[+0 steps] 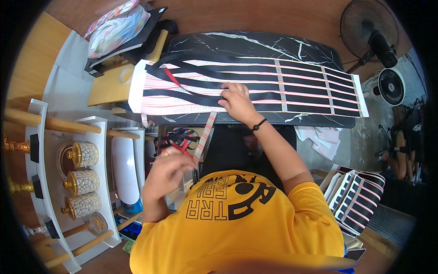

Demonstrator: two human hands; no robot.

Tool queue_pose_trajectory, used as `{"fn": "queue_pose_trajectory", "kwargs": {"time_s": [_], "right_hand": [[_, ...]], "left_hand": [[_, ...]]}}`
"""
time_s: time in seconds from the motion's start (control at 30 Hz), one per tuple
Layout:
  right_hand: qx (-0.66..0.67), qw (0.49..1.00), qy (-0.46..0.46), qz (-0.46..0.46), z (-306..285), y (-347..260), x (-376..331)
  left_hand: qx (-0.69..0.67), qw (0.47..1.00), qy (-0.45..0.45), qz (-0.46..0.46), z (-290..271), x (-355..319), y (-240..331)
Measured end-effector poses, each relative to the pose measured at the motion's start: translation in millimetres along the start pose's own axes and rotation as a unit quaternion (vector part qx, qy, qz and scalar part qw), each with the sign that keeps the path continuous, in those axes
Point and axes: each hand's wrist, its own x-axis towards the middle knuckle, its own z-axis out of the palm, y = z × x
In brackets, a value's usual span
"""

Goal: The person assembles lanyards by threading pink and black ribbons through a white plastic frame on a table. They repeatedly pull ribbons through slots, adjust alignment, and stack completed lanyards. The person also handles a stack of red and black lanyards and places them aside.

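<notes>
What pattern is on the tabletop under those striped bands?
The tabletop is black with white, marble-like veins, seen in the head view.

A: Your one view looks from your head, the left of two fisheyes worn side by side.
B: So it faces steeply down, your yellow shirt (255, 233) nearest, filling the lower middle.
A: Your left hand (169, 168) and right hand (238, 103) fall mid-frame, with the counter (315, 49) beyond.
B: And your wide lens bends the white shelf (104, 164) at left, reaching the black fan (381, 48) upper right.
</notes>
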Motion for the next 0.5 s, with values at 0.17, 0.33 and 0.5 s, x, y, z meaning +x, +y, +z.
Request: {"fn": "queue_pose_trajectory", "kwargs": {"time_s": [0.17, 0.33, 0.5], "right_hand": [[0.014, 0.999, 0.03, 0.007, 1.1, -3.6, -1.1], [0.001, 1.0, 0.026, -0.005, 1.0, -4.4, -2.6], [0.047, 0.998, 0.033, -0.004, -2.7, -6.3, -2.9]], "left_hand": [[-0.017, 0.992, -0.104, 0.066, -16.2, 3.3, 26.4], [0.111, 0.941, 0.175, 0.268, -34.8, 4.6, 42.5], [0.02, 0.938, 0.212, 0.274, -19.9, 44.7, 21.4]]}}
